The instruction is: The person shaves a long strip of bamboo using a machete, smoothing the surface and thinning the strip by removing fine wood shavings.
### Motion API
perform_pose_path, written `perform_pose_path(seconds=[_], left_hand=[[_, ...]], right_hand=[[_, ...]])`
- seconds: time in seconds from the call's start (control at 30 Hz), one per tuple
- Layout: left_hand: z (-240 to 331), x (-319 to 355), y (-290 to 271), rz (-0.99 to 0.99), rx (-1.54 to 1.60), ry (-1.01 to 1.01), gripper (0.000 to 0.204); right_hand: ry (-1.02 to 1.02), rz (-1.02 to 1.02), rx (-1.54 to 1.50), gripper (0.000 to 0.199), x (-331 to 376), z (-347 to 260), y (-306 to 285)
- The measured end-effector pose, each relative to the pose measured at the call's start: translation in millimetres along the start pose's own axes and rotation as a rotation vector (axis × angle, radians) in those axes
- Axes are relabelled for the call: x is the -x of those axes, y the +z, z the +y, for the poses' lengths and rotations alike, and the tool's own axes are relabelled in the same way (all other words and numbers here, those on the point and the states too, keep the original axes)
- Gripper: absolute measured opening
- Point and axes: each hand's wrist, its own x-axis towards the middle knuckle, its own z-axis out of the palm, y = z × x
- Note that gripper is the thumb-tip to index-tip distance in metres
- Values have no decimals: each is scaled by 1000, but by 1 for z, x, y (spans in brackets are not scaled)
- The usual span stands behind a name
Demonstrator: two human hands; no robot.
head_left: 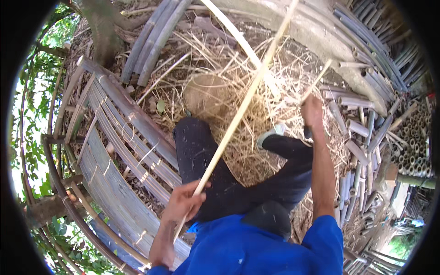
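A long pale bamboo strip (242, 112) runs slantwise from beside my lap up to the far edge of the view. My left hand (185, 201) is closed around its near part, close to my left thigh. Off to the right, my right hand (313, 112) makes a fist around a slim tool (320, 79). Its straight, pale, wood-like end sticks out past the fist, and something dark shows below it; its exact kind I cannot tell. Beyond my knees a second, whiter strip (233, 31) lies over a heap of shavings (247, 103).
A slatted bamboo bench (107, 158) stands close on my left. Grey bamboo poles (153, 39) lie beside a tree trunk (101, 30). To the right are stacked cut bamboo lengths (357, 128) and a pile of hollow tube ends (415, 151). A low ledge (316, 32) curves behind the shavings.
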Motion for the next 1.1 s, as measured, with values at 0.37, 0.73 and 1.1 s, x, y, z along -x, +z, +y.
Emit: perform_pose_path(seconds=[0.37, 0.73, 1.1], left_hand=[[6, -72, 9, 76, -257, 435, 54], [-4, -42, 5, 220, -477, 339, 47], [24, -7, 3, 335, -588, 499, 49]], right_hand=[[-686, -527, 198, 56, 191, -94, 72], [-727, -476, 257, 57, 166, -90, 65], [-701, -298, 302, 58, 108, -116, 38]])
